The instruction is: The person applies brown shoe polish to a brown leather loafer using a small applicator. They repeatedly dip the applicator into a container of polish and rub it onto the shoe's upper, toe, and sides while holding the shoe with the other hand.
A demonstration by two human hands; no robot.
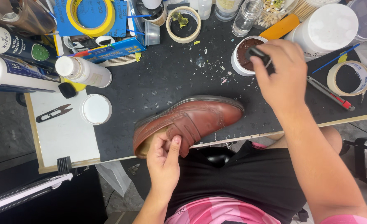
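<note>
The work surface is a dark cutting mat (162, 83), speckled with paint chips, laid on a board whose bare pale section (59, 132) lies left of the brown leather shoe (191, 120). The shoe rests on its side at the near edge of the mat, toe pointing right.

Far left of the shoe, tubes and a white bottle (84, 71) lie flat. A small black thread snip (52, 113) and a round white lid (96, 109) sit on the pale section. Behind the shoe, a yellow tape roll (90, 16) and a cream tape roll (184, 24) stand among jars. Behind the toe, to the right, sits an open white tin of brown polish (245, 56). Further right lie a large white tub (330, 27), a red-tipped craft knife (330, 94) and another tape roll (349, 78).

The left hand (163, 159) reaches up from below the shoe; thumb and fingers are pinched closed on the shoe's opening at the heel end. The right hand (281, 72) extends over the mat beyond the toe, fingers curled closed around a small black applicator (259, 54), which is held over the polish tin. Whether the applicator touches the polish cannot be determined.
</note>
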